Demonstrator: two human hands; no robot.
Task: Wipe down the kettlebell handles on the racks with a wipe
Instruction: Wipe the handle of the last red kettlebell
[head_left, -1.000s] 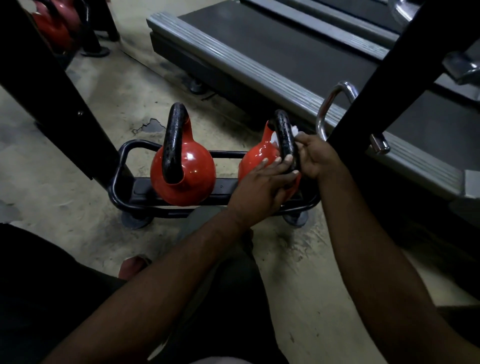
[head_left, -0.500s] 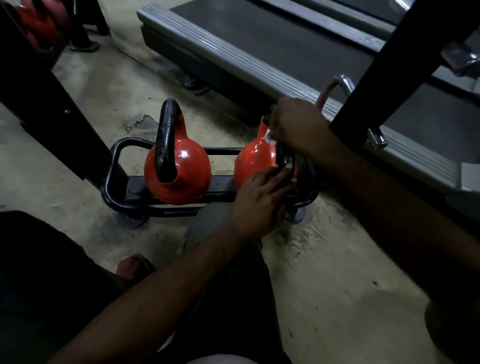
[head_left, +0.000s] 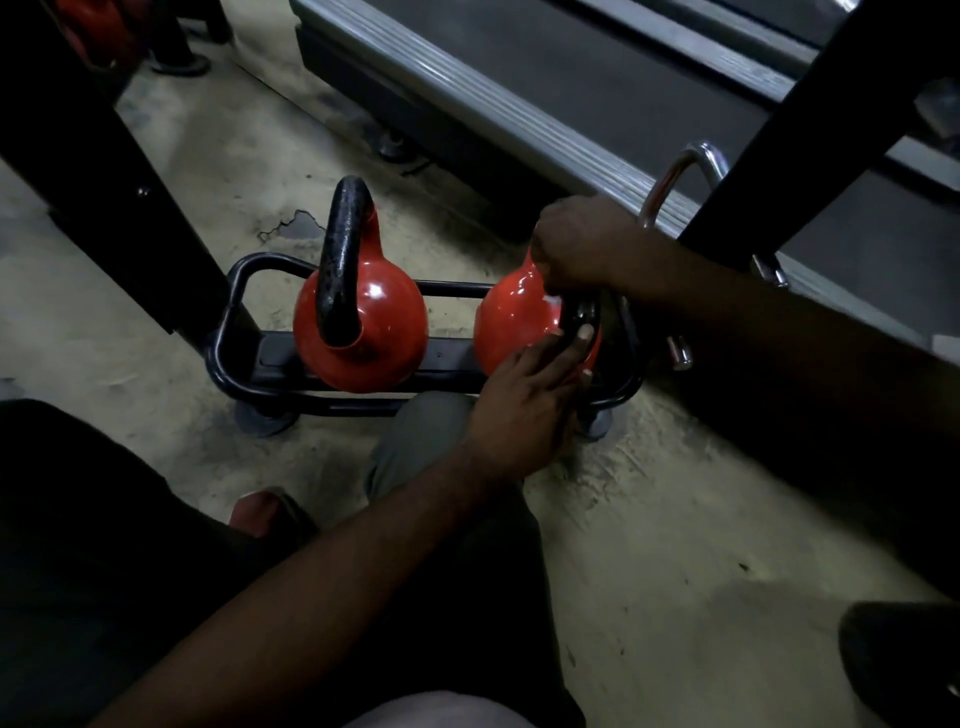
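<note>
Worn, stained concrete floor (head_left: 675, 519) runs up to a treadmill (head_left: 519, 104) with a ribbed grey side rail. A low rack (head_left: 223, 332) of black bent tube stands on the floor and holds two glossy red kettlebells side by side.

The right hand (head_left: 582, 244) is curled over the top of the right kettlebell (head_left: 511, 327), hiding the crown of its handle. A small white scrap of the wipe (head_left: 551, 301) shows just below the fingers, so the hand seems to be gripping the handle through the wipe. The near leg of that right handle (head_left: 574, 314) shows dark and rough-cast below the hand, running down toward the person. The left hand (head_left: 524, 400) lies flat against the ball, its straight fingertips (head_left: 586, 332) pressing the foot of this leg to steady it.

The coming stroke likely follows the arch down from the crown toward the left hand's fingertips. The left kettlebell (head_left: 374, 332) stands apart, its pitted black left handle (head_left: 340, 249) arching front to back, nearer the left hand.
</note>
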